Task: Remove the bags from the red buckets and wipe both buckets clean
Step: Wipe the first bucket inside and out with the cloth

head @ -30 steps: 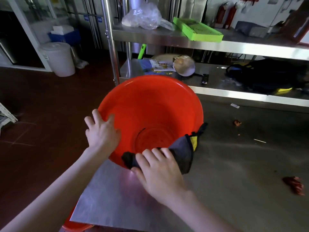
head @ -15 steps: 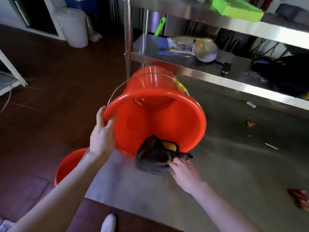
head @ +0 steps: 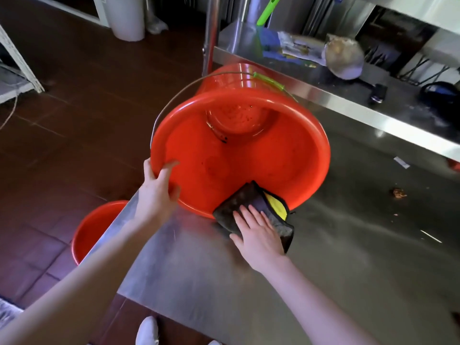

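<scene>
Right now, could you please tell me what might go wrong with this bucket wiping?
1. The bucket lies tipped near the corner of the table, steadied only by the left hand on its rim; it might roll off toward the second bucket on the floor.
2. The right hand presses the cloth half onto the table, where crumbs lie; dirt could get carried back inside.
</scene>
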Motion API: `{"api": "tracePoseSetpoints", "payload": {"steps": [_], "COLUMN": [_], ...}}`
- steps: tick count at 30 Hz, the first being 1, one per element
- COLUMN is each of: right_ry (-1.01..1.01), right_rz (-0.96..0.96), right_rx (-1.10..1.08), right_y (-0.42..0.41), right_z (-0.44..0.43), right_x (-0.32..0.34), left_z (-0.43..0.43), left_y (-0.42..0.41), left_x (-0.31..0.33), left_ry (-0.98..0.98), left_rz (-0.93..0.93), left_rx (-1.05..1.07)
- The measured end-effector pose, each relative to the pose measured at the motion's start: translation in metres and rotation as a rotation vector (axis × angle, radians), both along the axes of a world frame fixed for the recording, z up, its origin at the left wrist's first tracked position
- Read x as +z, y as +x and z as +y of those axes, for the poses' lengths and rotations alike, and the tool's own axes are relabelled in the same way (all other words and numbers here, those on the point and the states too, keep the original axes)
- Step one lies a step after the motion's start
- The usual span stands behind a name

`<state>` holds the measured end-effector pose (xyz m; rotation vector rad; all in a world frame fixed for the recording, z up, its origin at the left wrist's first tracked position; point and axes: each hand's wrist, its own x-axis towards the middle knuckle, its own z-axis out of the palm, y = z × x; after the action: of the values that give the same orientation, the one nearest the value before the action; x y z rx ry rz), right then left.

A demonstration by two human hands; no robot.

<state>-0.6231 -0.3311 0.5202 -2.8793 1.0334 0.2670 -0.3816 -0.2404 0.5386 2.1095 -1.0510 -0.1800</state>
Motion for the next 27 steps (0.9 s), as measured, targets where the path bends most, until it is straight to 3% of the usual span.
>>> {"api": "tracePoseSetpoints", "payload": {"steps": [9,16,21,27], "right_ry": [-0.085,-0.272,-0.296,-0.268], "right_rz": [0.059,-0.003,0.155,0.157], "right_rx": [-0.088,-0.335,-0.333,-0.302], "right_y": [0.05,0.1,0.108,0.128], "right_z": [-0.012,-0.015,-0.055,-0.106], "right_x": [-0.01,-0.025,-0.024,-0.029], "left_z": [-0.013,-0.02,-0.023,-0.026], "left_y": [0.018,0.023,0.01,0.007], "left_x": [-0.036,-0.062,-0.073,-0.075], "left_ry": [-0.072,-0.128,-0.171,-0.219], "left_rz": [0.151,0.293,0.38,0.375], "left_rx": [-0.037,-0.021,-0.024,-0.003]}}
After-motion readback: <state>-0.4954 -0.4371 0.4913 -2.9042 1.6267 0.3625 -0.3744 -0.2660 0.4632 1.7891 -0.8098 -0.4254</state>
